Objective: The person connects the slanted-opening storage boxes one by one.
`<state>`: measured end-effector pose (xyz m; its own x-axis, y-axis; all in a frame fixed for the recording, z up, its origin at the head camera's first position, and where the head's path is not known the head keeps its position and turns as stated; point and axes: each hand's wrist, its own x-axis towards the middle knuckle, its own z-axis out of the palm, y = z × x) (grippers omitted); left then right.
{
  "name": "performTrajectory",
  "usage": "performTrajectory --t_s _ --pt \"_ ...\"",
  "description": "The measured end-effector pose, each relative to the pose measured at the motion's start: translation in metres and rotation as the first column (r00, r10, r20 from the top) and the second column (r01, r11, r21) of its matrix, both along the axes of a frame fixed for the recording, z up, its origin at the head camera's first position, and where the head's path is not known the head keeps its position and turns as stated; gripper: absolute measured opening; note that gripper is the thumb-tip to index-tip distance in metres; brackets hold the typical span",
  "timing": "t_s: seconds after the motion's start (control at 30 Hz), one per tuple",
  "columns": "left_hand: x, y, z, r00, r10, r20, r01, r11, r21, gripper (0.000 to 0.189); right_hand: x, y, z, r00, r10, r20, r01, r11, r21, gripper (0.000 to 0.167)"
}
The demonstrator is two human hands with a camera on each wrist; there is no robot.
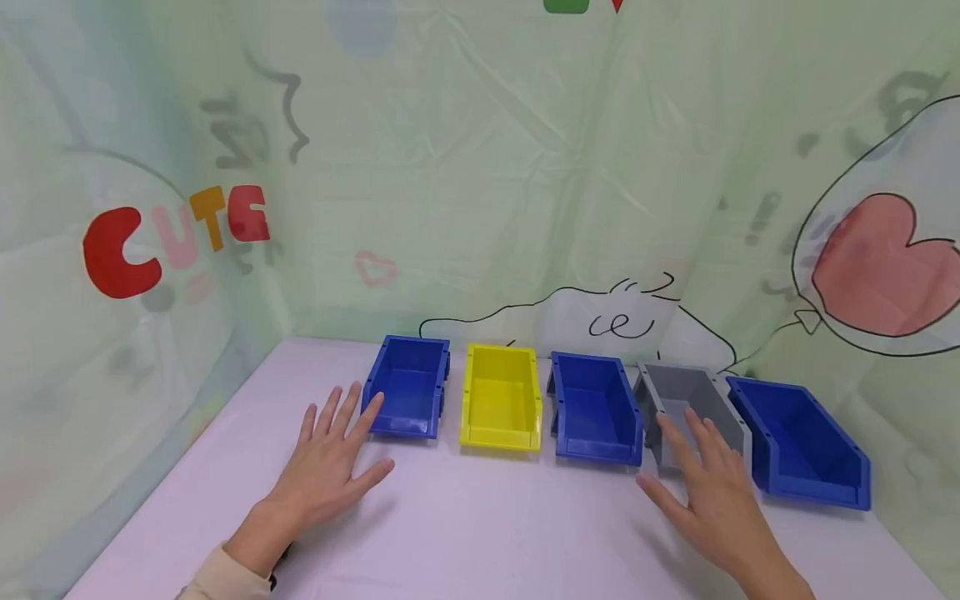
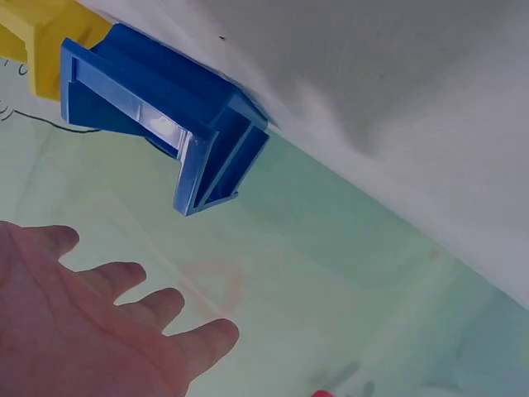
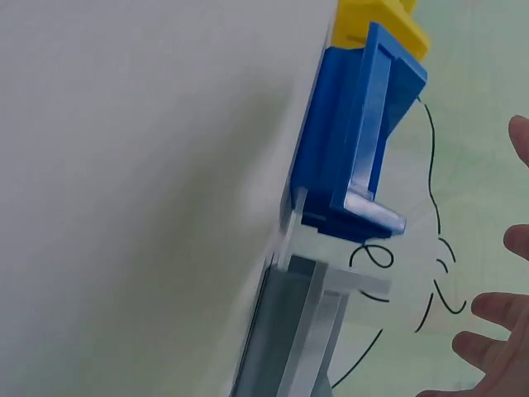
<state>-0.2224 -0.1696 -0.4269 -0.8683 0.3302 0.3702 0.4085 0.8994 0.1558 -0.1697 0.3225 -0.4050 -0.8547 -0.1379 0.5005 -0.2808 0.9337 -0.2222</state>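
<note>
Nearest, at the lower left of the head view, a left hand (image 1: 322,475), palm down, with straight, well-spread fingers and a pale sleeve (image 1: 225,575) at the wrist. At the lower right, well apart from it, a right hand (image 1: 716,504), also palm down with fingers and thumb spread. Both free of any grip and raised over a pale table (image 1: 480,525), with soft shadows below. Beyond, in a row from left to right: first blue bin (image 1: 408,392), yellow bin (image 1: 501,400), second blue bin (image 1: 596,408), gray bin (image 1: 684,383) and third blue bin (image 1: 798,442), all with low front lips toward the person. Closest to the left hand, the first blue bin, overlapped by a fingertip in the head view but apart from the hand in the left wrist view. Closest to the right hand, the gray bin, partly covered by fingers in the head view, yet with a gap in the right wrist view. Farthest, a pale green curtain (image 1: 450,167) with coloured letters (image 1: 101,254) reading CUTE at left and a balloon drawing (image 1: 862,275) with a pink heart at right.
</note>
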Motion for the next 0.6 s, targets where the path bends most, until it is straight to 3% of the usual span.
performTrajectory --t_s 0.37,0.6 --pt "-0.009 0.009 0.006 1.000 0.001 0.003 -0.001 1.000 0.024 0.089 -0.016 -0.033 0.008 0.997 0.062 -0.055 -0.062 0.998 0.006 0.087" --pt "-0.014 0.016 0.008 1.000 -0.002 0.003 0.002 0.999 0.052 0.090 -0.022 -0.057 0.018 0.999 0.025 0.040 -0.026 1.000 0.018 0.087"
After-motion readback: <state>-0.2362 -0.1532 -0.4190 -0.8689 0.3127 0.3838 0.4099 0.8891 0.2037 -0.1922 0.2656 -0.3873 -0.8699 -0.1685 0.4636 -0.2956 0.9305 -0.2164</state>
